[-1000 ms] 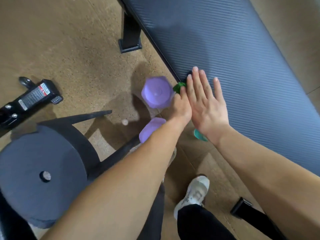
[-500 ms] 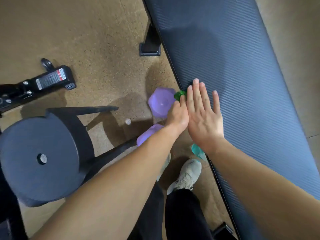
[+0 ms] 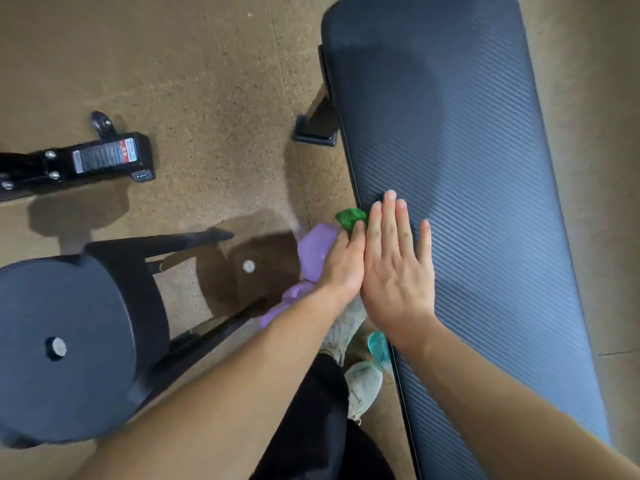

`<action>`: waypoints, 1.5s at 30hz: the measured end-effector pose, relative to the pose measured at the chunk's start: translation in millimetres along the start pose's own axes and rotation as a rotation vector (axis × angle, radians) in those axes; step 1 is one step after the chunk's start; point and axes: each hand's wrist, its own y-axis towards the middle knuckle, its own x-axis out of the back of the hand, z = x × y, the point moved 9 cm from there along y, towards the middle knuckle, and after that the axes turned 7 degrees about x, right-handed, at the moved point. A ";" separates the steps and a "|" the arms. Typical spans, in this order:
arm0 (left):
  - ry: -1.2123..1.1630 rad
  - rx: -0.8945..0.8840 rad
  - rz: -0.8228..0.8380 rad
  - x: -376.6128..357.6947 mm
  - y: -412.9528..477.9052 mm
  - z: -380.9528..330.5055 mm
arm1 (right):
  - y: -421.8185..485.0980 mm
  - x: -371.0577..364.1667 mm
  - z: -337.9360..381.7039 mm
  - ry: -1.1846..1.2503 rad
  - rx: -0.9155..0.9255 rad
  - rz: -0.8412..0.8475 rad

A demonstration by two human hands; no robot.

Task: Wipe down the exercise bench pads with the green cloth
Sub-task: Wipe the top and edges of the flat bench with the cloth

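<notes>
The long dark ribbed bench pad (image 3: 485,168) runs from the top of the view down to the lower right. My right hand (image 3: 398,268) lies flat on its left part, fingers stretched out and holding nothing. My left hand (image 3: 343,265) is closed on the green cloth (image 3: 350,218) at the pad's left side edge. Only a small bunch of the cloth shows past my fingertips; the rest is hidden under the hand.
A purple dumbbell (image 3: 313,254) lies on the brown floor just left of my left hand. A round black weight plate (image 3: 65,348) on a dark stand is at the lower left. A black machine foot (image 3: 104,159) sits at the left. My shoes (image 3: 362,386) and a teal object (image 3: 378,346) are by the bench edge.
Both hands have stayed together at the pad's left edge while the view has shifted, so the far rounded end of the pad now shows at the top.
</notes>
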 end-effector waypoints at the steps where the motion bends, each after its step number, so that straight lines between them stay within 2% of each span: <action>1: 0.001 -0.001 -0.023 4.8 10.2 -16.7 | 17.5 4.3 -2.4 0.000 -0.002 -0.008; 5: -0.072 -0.093 -0.151 40.4 59.0 -114.2 | 118.5 30.8 -2.3 0.017 -0.019 -0.096; 8: -0.117 -0.147 -0.155 54.6 82.2 -153.2 | 161.7 43.2 -2.2 0.048 -0.057 -0.110; 10: -0.101 -0.157 -0.144 53.5 77.7 -150.4 | 148.8 45.5 -1.8 0.099 -0.079 -0.115; 14: -0.013 -0.120 -0.088 36.2 37.4 -97.0 | 87.4 32.9 2.6 0.108 -0.033 -0.067; 16: 0.019 -0.117 -0.072 32.9 38.2 -89.5 | 88.9 29.6 1.2 0.061 0.008 -0.048; 18: 0.034 -0.137 -0.124 42.2 54.4 -112.9 | 115.4 35.7 -0.2 0.027 0.022 -0.057; 21: -0.044 -0.183 -0.211 65.4 84.5 -174.4 | 181.0 55.7 -1.2 -0.015 0.034 -0.093; 23: -0.133 -0.169 -0.213 74.5 102.4 -195.3 | 213.0 67.0 -1.0 -0.025 0.033 -0.094; 26: -0.258 -0.107 -0.253 76.4 92.4 -175.1 | 213.0 69.6 -0.4 0.012 0.056 -0.107; 28: -0.328 -0.159 -0.328 68.7 71.8 -156.2 | 194.6 65.6 -3.5 0.068 0.087 -0.133; 32: -0.430 -0.193 -0.223 40.5 50.3 -125.7 | 150.5 49.4 -8.9 0.103 0.224 -0.076; 35: -0.331 -0.256 -0.231 35.2 41.1 -119.6 | 139.2 56.8 -24.9 0.166 0.403 -0.056; 36: -0.267 -0.274 -0.264 35.0 40.5 -122.0 | 143.8 63.8 -35.6 0.178 0.412 -0.074; 40: -0.099 -0.381 -0.462 34.8 36.7 -148.2 | 187.0 89.2 -68.1 0.142 0.200 -0.174; 45: -0.152 -0.251 -0.596 38.7 48.3 -159.3 | 207.1 70.6 -68.2 0.175 0.053 -0.172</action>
